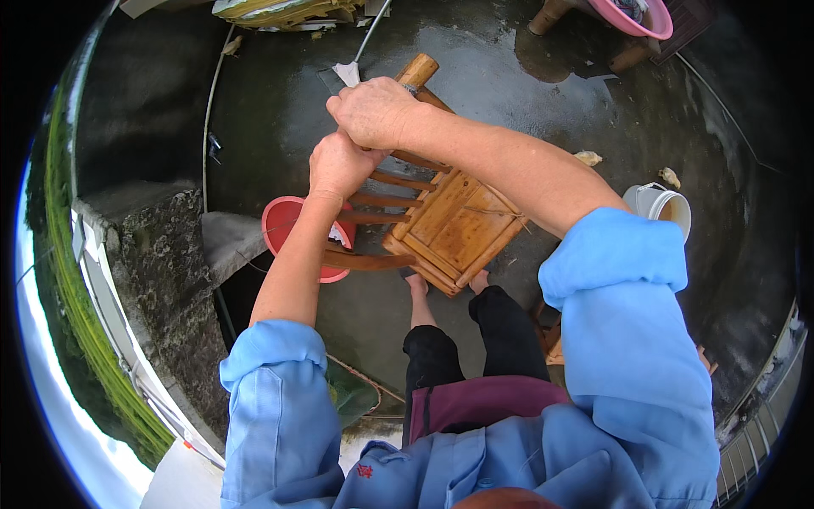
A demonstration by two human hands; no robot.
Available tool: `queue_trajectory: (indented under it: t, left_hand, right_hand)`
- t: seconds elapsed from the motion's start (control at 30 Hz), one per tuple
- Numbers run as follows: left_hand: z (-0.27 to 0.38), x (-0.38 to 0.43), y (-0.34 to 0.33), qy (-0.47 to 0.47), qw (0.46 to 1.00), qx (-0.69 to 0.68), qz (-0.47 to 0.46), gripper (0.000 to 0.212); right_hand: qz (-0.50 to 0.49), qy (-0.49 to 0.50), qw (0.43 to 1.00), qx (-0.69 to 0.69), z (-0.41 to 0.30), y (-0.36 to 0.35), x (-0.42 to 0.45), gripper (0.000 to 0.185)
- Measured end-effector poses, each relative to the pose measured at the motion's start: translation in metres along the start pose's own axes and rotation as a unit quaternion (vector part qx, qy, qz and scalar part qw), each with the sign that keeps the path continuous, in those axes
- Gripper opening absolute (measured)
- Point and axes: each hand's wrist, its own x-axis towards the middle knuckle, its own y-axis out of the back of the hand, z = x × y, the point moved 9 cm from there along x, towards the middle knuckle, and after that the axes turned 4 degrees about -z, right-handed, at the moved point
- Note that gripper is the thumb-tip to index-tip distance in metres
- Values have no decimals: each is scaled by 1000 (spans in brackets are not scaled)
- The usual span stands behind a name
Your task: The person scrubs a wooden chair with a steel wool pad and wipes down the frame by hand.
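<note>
A varnished wooden chair [467,223] stands tilted in front of me, its slatted back leaning up to the left. My left hand [343,162] is closed at the top rail of the backrest. Just above and touching it, my right hand [372,113] is curled over the same rail, whose rounded end [420,67] sticks out beyond my wrist. A bit of grey material [411,89] shows at the rail beside the right hand; I cannot tell what it is. Both palms and most fingertips are hidden.
A red plastic basin [275,216] lies left of the chair. A white bucket [675,213] stands to the right. Ahead are a long-handled tool with a white head [347,73] and a pink basin [642,22]. A rough concrete wall [159,273] runs along the left. The concrete floor [470,54] looks wet.
</note>
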Motion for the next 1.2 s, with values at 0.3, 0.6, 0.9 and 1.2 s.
queue_trajectory:
  t: [0.3,0.6,0.9,1.2]
  left_hand:
    - [7,-9,10,-48,995,-82,42,45]
    - [27,3,-24,-49,991,-122,22,45]
    - [27,7,-27,-40,993,-106,14,48]
    - [29,6,-29,-46,992,-113,14,46]
  right_hand:
    - [183,-178,827,500,196,-22,-35,31]
    - [272,-256,766,523,274,-137,-107,42]
    - [241,-302,675,629,273,-167,-107,41]
    - [-24,-157,828,538,288,-174,-91,23]
